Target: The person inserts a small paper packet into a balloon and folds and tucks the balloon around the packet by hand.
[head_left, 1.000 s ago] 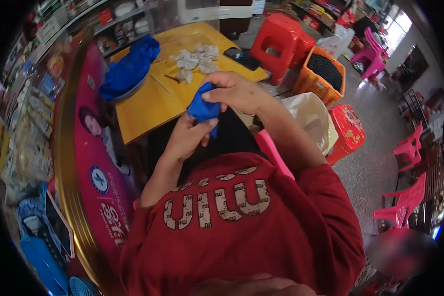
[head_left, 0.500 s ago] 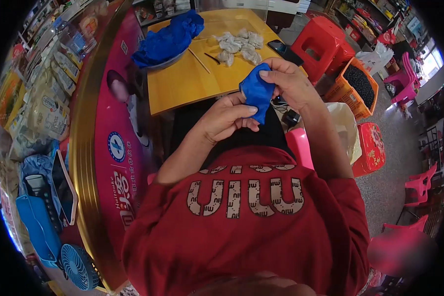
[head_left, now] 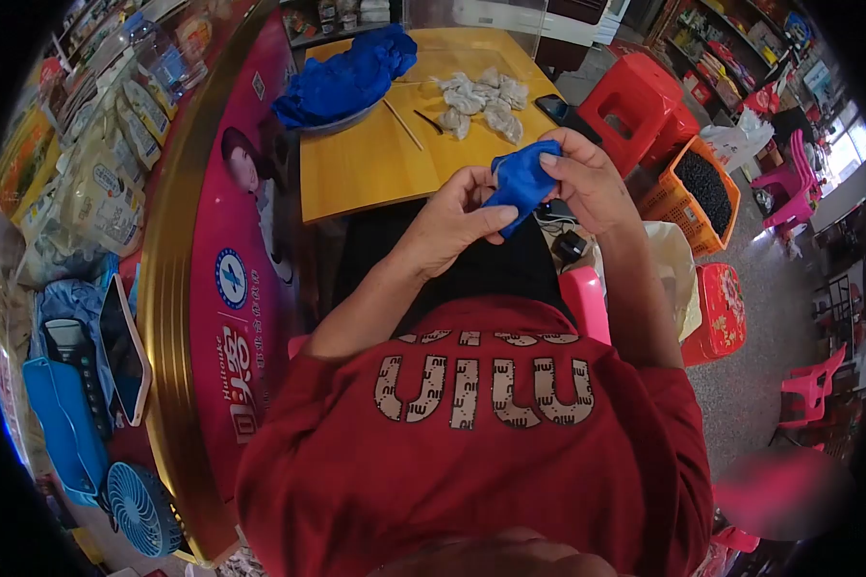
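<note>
A small piece of blue cloth [head_left: 526,188] is stretched between my two hands, just in front of the table's near edge. My left hand [head_left: 460,213] pinches its lower left part, thumb on top. At the upper right corner, my right hand [head_left: 592,181] grips the cloth between thumb and fingers. On the yellow wooden table [head_left: 356,178] beyond lie several small knotted plastic bags [head_left: 481,99] with pale contents. A bowl [head_left: 342,123] there holds a heap of blue cloth [head_left: 346,79]. Beside it rest a thin wooden stick [head_left: 403,125] and a short dark stick [head_left: 428,121].
A gold-edged counter [head_left: 164,288] runs along my left, bearing packages, a tablet [head_left: 123,351] and a small blue fan [head_left: 144,510]. To the right stand red stools [head_left: 635,96], an orange crate [head_left: 678,207] of dark pieces and a red patterned stool [head_left: 717,313]. A phone [head_left: 555,109] lies at the table's right edge.
The blue cloth has been turned from nearly upright to a more slanted, bunched shape. Both hands sit slightly farther right in view, and the whole view has shifted a little.
</note>
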